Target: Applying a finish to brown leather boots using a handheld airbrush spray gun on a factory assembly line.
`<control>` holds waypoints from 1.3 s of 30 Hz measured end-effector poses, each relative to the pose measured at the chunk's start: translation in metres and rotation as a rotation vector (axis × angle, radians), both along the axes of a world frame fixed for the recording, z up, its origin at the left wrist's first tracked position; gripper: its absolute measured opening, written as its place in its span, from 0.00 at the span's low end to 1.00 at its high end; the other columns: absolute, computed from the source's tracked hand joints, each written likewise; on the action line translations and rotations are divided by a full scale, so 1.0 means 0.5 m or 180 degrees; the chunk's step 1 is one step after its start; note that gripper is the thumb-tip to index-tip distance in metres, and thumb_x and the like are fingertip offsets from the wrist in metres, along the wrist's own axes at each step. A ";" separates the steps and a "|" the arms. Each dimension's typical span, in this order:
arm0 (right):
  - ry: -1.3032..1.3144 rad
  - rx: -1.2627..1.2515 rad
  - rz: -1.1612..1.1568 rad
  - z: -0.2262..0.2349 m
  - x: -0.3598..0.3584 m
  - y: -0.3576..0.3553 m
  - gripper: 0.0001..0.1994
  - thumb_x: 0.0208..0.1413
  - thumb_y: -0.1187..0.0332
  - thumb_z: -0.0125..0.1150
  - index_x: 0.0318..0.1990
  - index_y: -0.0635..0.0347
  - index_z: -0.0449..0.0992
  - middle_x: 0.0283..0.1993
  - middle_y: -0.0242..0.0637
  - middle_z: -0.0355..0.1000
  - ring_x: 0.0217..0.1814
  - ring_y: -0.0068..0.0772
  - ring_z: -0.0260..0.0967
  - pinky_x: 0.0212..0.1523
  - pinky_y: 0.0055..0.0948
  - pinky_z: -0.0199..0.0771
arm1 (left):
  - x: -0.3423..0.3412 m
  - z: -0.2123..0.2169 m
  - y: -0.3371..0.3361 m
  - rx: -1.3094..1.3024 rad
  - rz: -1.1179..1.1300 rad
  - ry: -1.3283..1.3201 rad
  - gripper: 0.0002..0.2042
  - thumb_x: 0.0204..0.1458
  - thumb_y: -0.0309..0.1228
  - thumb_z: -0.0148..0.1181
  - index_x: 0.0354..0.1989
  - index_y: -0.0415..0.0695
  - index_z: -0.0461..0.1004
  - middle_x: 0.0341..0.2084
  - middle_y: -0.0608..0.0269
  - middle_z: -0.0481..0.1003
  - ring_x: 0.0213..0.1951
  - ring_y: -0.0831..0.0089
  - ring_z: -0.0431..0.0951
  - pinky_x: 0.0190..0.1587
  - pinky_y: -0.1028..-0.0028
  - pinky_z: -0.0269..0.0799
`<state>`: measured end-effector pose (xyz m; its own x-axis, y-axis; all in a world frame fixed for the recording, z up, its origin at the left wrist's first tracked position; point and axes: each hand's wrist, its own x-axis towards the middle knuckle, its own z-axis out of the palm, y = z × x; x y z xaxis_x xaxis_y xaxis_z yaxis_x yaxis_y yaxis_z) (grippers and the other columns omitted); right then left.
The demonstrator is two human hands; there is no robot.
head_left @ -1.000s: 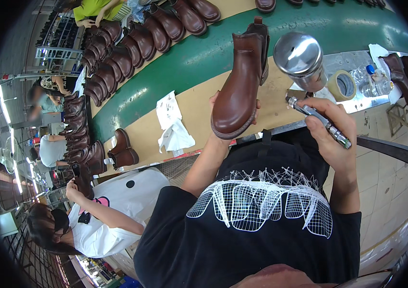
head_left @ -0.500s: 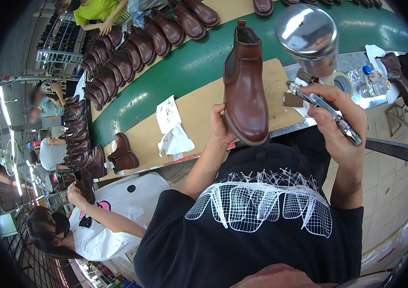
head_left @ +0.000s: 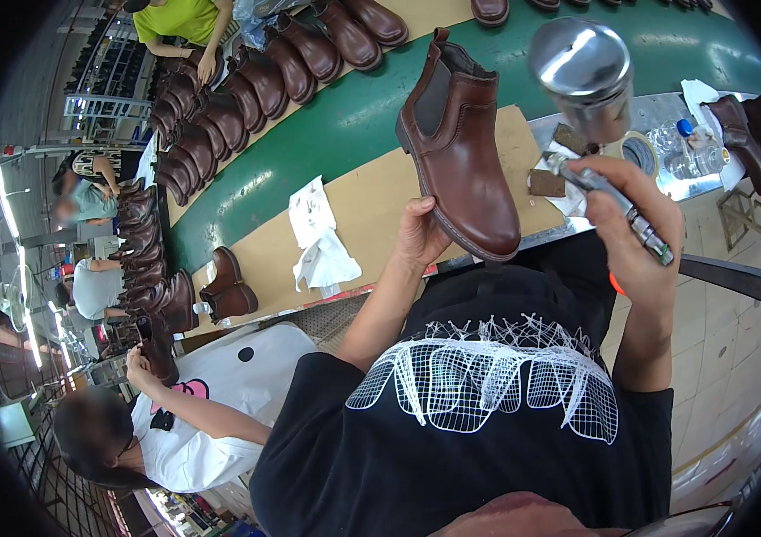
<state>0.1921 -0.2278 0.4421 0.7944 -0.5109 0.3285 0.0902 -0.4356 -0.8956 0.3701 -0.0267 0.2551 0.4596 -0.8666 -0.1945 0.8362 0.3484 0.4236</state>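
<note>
A long green conveyor belt [head_left: 344,125] runs across the top of the view, carrying a row of dark brown leather boots [head_left: 246,80] standing side by side. Below it lies a tan cardboard-covered workbench [head_left: 371,210]. On the bench sit crumpled white paper sheets [head_left: 318,237] and, near its left end, one more brown ankle boot [head_left: 228,286].

The left hand [head_left: 420,234] holds a brown leather ankle boot with a dark elastic side panel [head_left: 461,157] up above the bench, toe pointing down toward the person, fingers wrapped under its sole.

The right hand [head_left: 635,224] is closed around a slim metal spray gun [head_left: 608,201], which carries a shiny steel cup [head_left: 582,76] on top; what the cup holds cannot be seen.

On a grey side table [head_left: 667,183] by the right hand stand a roll of tape [head_left: 638,152] and a clear plastic bottle with a blue cap [head_left: 680,143].
</note>
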 end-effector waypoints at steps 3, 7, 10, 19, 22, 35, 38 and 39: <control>-0.0023 -0.0079 0.0176 0.004 0.000 0.008 0.11 0.54 0.67 0.68 0.42 0.62 0.81 0.36 0.37 0.80 0.33 0.27 0.73 0.40 0.24 0.62 | -0.006 0.004 -0.011 0.0176 0.0099 -0.0268 0.35 0.48 0.35 0.62 0.66 0.38 0.60 0.59 0.49 0.70 0.60 0.57 0.73 0.64 0.57 0.69; 0.0078 -0.0338 0.0013 0.003 0.004 0.004 0.11 0.53 0.68 0.69 0.42 0.61 0.81 0.36 0.37 0.80 0.32 0.27 0.73 0.39 0.24 0.62 | -0.017 0.014 -0.021 0.0382 0.0584 -0.1013 0.35 0.48 0.29 0.64 0.67 0.42 0.58 0.58 0.56 0.70 0.60 0.62 0.72 0.64 0.61 0.68; 0.0388 0.0288 -0.0007 -0.002 -0.002 0.010 0.11 0.53 0.68 0.69 0.42 0.60 0.81 0.36 0.35 0.80 0.32 0.26 0.72 0.40 0.25 0.62 | -0.017 0.025 -0.024 0.0578 0.0837 -0.1238 0.37 0.47 0.24 0.66 0.67 0.44 0.57 0.58 0.58 0.70 0.60 0.65 0.71 0.64 0.63 0.67; 0.0283 -0.0295 0.0480 -0.006 0.002 0.033 0.13 0.52 0.63 0.70 0.44 0.54 0.80 0.34 0.29 0.79 0.30 0.22 0.71 0.38 0.27 0.53 | -0.025 0.049 -0.058 0.0711 0.1322 -0.2068 0.37 0.45 0.16 0.67 0.66 0.43 0.59 0.57 0.60 0.71 0.58 0.68 0.73 0.59 0.68 0.72; 0.0324 -0.0362 0.0554 -0.010 0.008 0.028 0.14 0.51 0.61 0.71 0.45 0.54 0.80 0.33 0.29 0.79 0.29 0.23 0.71 0.38 0.27 0.53 | -0.025 0.043 -0.072 0.0746 0.1373 -0.2183 0.37 0.45 0.16 0.69 0.66 0.42 0.60 0.56 0.60 0.71 0.57 0.69 0.73 0.59 0.69 0.72; 0.0431 0.0944 -0.0189 -0.057 0.027 -0.136 0.13 0.54 0.67 0.68 0.45 0.63 0.81 0.32 0.31 0.77 0.31 0.21 0.64 0.35 0.24 0.63 | 0.181 0.013 -0.215 0.0725 0.0951 -0.0159 0.28 0.58 0.47 0.47 0.64 0.43 0.66 0.58 0.56 0.72 0.59 0.60 0.73 0.63 0.58 0.67; 0.0531 0.0903 -0.0112 -0.070 0.034 -0.179 0.18 0.62 0.61 0.60 0.49 0.70 0.76 0.38 0.36 0.75 0.38 0.22 0.73 0.41 0.22 0.69 | 0.304 0.011 -0.309 0.0512 0.0790 0.0071 0.30 0.58 0.51 0.46 0.64 0.45 0.66 0.60 0.56 0.71 0.60 0.58 0.72 0.65 0.53 0.64; 0.0580 0.0828 -0.0227 -0.072 0.035 -0.183 0.16 0.62 0.63 0.59 0.48 0.70 0.76 0.38 0.37 0.75 0.38 0.23 0.73 0.41 0.22 0.69 | 0.361 0.005 -0.347 0.0454 0.0788 0.0139 0.31 0.57 0.52 0.46 0.64 0.45 0.66 0.60 0.56 0.71 0.60 0.58 0.72 0.65 0.53 0.64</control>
